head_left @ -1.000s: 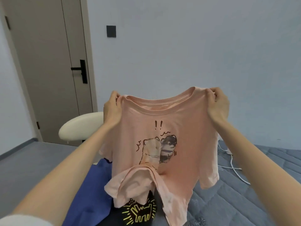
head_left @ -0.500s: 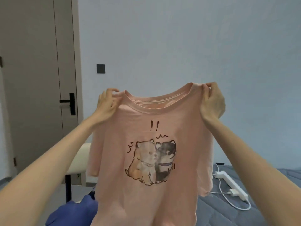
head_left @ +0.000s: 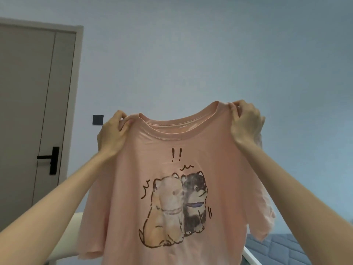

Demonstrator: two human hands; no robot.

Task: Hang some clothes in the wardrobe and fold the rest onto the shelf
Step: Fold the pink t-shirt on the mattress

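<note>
Raised higher: pink tee (head_left: 172,188); L hand (head_left: 112,134), R hand (head_left: 245,123) pinching shoulders.

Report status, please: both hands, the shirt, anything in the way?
Left hand grips one shoulder of the shirt, right hand the other. Shirt held up, hanging open. Nothing blocking in view.

Two exclamation marks "!!" on the pink T-shirt (head_left: 219,188)

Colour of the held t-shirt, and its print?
Pale pink cotton t-shirt; print of two cartoon puppies, cream and black. Head view.
</note>
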